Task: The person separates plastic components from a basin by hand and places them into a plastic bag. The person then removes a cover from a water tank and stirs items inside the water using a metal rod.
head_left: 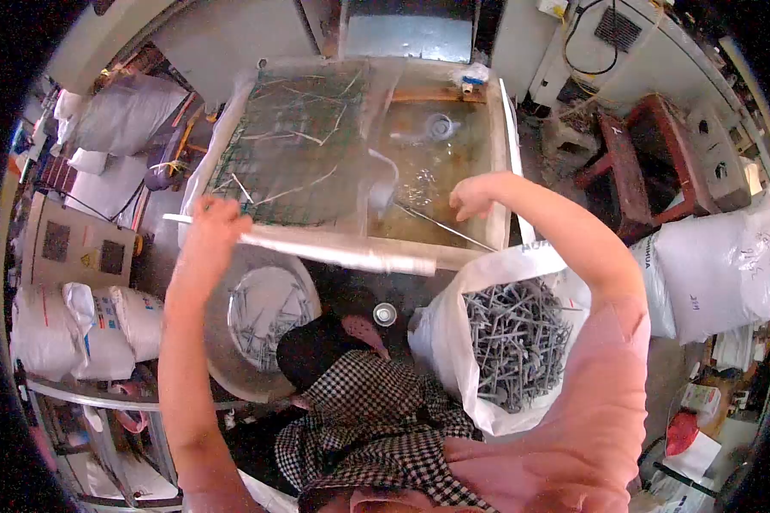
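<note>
My left hand (218, 221) is blurred over a long white bar (342, 253) along the front of the tank (462, 256); whether it grips the bar cannot be made out. My right hand (479, 195) is held above the tank's water compartment, its fingers closed and curled downward; what is in them, if anything, is hidden. A thin pale rod (453, 229) slants from the water toward the front rim, below that hand. Green netting (291, 128) with several thin sticks on it covers the left compartment. A pale curved piece (383, 175) stands by the divider.
Below the tank stand a round basin (222, 359) with grey stick-like pieces and a white sack (449, 312) full of similar grey branched pieces (518, 342). Full white bags (719, 265) rest at right, more bags (85, 329) at left. A reddish metal frame (629, 171) stands at right.
</note>
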A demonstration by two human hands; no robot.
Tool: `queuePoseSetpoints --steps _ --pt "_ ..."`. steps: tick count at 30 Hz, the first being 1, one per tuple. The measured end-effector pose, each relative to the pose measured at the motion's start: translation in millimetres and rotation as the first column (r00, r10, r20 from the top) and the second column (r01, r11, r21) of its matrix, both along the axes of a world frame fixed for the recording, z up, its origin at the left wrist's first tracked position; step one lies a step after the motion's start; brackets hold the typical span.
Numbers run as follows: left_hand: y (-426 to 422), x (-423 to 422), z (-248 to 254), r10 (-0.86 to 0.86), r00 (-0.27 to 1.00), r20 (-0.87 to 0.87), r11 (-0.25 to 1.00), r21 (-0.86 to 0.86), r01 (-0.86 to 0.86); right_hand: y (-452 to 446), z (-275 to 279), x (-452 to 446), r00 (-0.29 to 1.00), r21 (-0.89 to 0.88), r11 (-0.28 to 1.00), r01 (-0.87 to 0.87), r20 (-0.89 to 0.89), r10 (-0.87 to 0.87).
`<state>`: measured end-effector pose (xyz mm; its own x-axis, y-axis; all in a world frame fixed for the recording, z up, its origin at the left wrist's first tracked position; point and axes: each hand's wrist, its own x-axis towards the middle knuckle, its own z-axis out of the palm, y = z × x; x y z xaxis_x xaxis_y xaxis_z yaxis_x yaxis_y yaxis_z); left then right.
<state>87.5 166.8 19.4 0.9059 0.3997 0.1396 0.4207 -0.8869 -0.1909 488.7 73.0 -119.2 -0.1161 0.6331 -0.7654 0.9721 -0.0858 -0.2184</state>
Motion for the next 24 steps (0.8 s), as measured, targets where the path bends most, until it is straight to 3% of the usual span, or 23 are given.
queuePoseSetpoints --steps 2,4,5,8,10,11,13,14,15,17,18,19,21,24 --pt "-4 11 -2 -0.037 0.999 -0.034 0.999 -0.024 0.036 28 -24 -5 0.998 -0.036 0.999 -0.019 0.065 0.021" --pt "-10 23 4 -0.064 0.995 -0.079 0.997 -0.047 0.06 62 -51 -7 0.928 0.037 0.943 -0.332 0.192 0.319" --pt "-11 26 3 -0.057 0.995 -0.085 0.997 -0.053 0.052 76 -69 -9 0.927 0.034 0.94 -0.339 0.184 0.328" --pt "-11 27 -1 -0.021 0.999 -0.043 1.0 -0.019 0.02 112 -129 -20 0.94 0.073 0.95 -0.305 0.182 0.288" --pt "-10 24 -4 0.005 1.0 0.026 0.997 -0.074 -0.003 125 -162 -37 0.978 0.274 0.941 -0.2 0.002 0.208" --pt "-8 21 -6 0.015 1.0 0.025 0.998 -0.069 -0.013 131 -178 -45 0.976 0.279 0.937 -0.209 0.002 0.218" --pt "-5 15 -12 -0.006 0.999 0.049 0.996 -0.089 0.01 143 -213 -61 0.981 0.541 0.82 -0.187 0.154 0.121" --pt "-6 13 -13 0.008 0.999 0.048 0.996 -0.086 -0.004 149 -233 -63 0.985 0.628 0.76 -0.17 0.139 0.106" --pt "-6 11 -14 0.014 0.997 0.075 0.993 -0.115 -0.006 150 -231 -68 0.983 0.632 0.754 -0.18 0.138 0.119" --pt "-7 8 -15 0.04 0.994 0.099 0.99 -0.14 -0.026 147 -222 -78 1.0 0.473 0.881 -0.02 0.023 0.01" --pt "-7 6 -16 0.038 0.993 0.11 0.989 -0.146 -0.022 149 -258 -72 0.998 0.59 0.805 -0.055 0.048 0.034" --pt "-7 5 -17 0.034 0.992 0.12 0.988 -0.155 -0.015 152 -253 -73 0.998 0.591 0.804 -0.067 0.048 0.048" --pt "-6 1 -18 0.039 0.993 0.112 0.988 -0.155 -0.022 154 -242 -69 0.981 0.373 0.912 0.172 0.017 -0.193" --pt "-8 1 -19 0.033 0.994 0.103 0.987 -0.163 -0.016 150 -277 -36 0.976 0.277 0.937 0.212 -0.019 -0.215"
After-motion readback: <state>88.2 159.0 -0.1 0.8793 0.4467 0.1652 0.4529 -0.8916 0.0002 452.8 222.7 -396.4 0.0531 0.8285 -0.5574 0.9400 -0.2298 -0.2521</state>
